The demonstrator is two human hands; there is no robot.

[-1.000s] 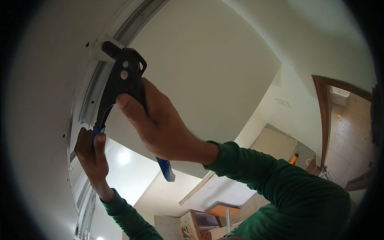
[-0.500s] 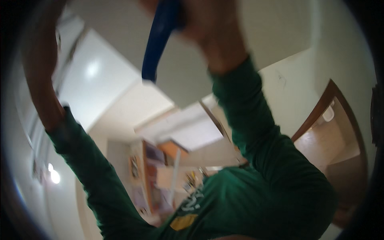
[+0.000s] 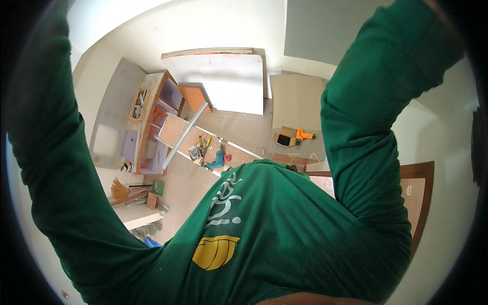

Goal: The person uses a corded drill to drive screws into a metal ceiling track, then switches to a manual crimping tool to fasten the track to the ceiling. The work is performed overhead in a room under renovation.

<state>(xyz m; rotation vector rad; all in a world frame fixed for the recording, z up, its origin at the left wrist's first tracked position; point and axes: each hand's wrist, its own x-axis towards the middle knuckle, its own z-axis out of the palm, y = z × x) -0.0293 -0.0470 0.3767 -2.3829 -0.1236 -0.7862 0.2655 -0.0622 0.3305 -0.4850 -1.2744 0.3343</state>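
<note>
Both my arms reach up in green sleeves. The left sleeve (image 3: pixel 56 152) runs out at the upper left, and my left hand is beyond the picture. The right sleeve (image 3: pixel 366 96) bends upward at the elbow and ends at the upper right corner, where only a dark sliver of wrist shows. My right hand is out of view, so what either hand holds or touches is hidden. Closest above the right arm is a grey panel surface (image 3: pixel 315 30).
Below, a blue power drill (image 3: pixel 218 158) lies by hand tools on a board (image 3: pixel 175 131), crossed by a metal profile (image 3: pixel 185 136). An orange power tool (image 3: pixel 305 134) rests beside an open box (image 3: pixel 284 137). White sheets (image 3: pixel 218 81) lean on the wall; a shelf unit (image 3: pixel 157 122) stands left.
The view has swung to show the floor and tools. My right hand, earlier raised at the top by a blue tool-like object, has left the picture with it; my left hand has left too.
</note>
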